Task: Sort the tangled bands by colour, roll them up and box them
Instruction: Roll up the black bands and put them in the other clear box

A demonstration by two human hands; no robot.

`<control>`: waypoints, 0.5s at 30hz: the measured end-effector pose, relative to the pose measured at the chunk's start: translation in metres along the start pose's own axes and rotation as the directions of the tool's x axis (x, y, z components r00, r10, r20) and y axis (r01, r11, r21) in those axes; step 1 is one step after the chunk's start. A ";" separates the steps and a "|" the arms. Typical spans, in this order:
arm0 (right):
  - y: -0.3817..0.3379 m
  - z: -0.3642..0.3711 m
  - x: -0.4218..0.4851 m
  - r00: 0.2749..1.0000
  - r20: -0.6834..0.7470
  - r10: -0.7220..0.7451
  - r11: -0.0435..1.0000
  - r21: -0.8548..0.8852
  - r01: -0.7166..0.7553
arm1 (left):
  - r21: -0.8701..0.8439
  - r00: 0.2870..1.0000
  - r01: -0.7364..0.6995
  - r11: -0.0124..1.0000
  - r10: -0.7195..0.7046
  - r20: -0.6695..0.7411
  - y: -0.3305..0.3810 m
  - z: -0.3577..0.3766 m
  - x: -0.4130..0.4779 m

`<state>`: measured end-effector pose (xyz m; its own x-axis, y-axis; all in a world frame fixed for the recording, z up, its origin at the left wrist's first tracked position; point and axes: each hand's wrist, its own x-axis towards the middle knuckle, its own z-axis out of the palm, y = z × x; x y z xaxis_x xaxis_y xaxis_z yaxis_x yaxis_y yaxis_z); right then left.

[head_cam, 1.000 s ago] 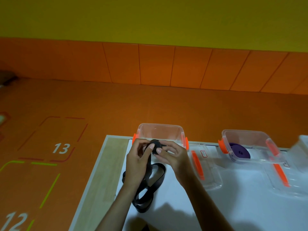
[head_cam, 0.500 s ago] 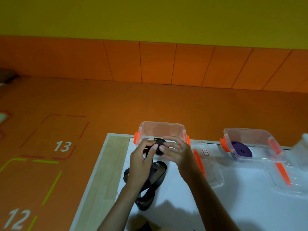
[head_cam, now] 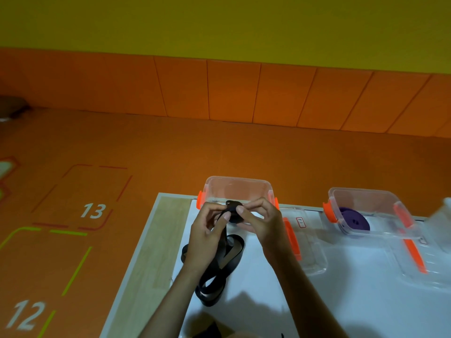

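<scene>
A black band (head_cam: 214, 272) trails in loops across the white table, and its upper end is wound into a small roll (head_cam: 234, 211). My left hand (head_cam: 207, 232) pinches the roll from the left while my right hand (head_cam: 261, 222) pinches it from the right. Both hands hover just in front of a clear box with orange clips (head_cam: 238, 189) that looks empty. Further right stands a second clear box (head_cam: 371, 211) with a rolled purple band (head_cam: 353, 219) inside.
Two clear lids with orange strips lie flat, the first lid (head_cam: 305, 245) beside my right wrist, the other lid (head_cam: 419, 259) in front of the purple band's box. The table's wooden left edge (head_cam: 156, 240) borders an orange floor. Something dark (head_cam: 210, 331) shows at the bottom edge.
Both hands kept turning the black roll between the fingertips, and the loose loops on the table shifted slightly. The view drifted a little.
</scene>
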<state>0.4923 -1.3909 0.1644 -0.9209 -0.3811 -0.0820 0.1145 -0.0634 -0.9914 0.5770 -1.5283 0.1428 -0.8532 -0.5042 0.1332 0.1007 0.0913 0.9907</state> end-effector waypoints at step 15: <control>0.002 -0.011 0.006 0.995 0.046 -0.089 0.979 -0.178 0.096 | 0.005 1.000 0.021 1.000 -0.021 -0.017 0.008 -0.001 0.004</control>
<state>0.4830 -1.3830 0.1608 -0.9095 -0.4156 0.0113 -0.0424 0.0658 -0.9969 0.5750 -1.5305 0.1511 -0.8463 -0.5207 0.1128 0.0799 0.0853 0.9932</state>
